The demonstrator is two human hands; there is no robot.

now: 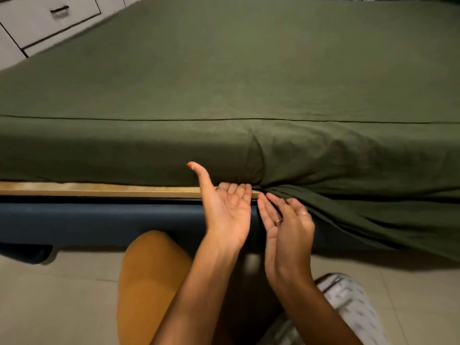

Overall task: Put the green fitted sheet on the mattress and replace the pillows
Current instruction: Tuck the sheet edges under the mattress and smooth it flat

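Hands tucking green sheet, mattress covered

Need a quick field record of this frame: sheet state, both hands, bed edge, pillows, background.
sheet: green fitted sheet covers the mattress top; tucked along the near side at left, loose and hanging over the edge at right
left hand: palm up, fingers straight, fingertips pushed under the sheet edge
right hand: palm up, fingers loosely curled beside the hanging fabric, holding nothing
bed edge: wooden strip exposed above a dark blue bed frame
pillows: none in view
background: drawer unit at top left
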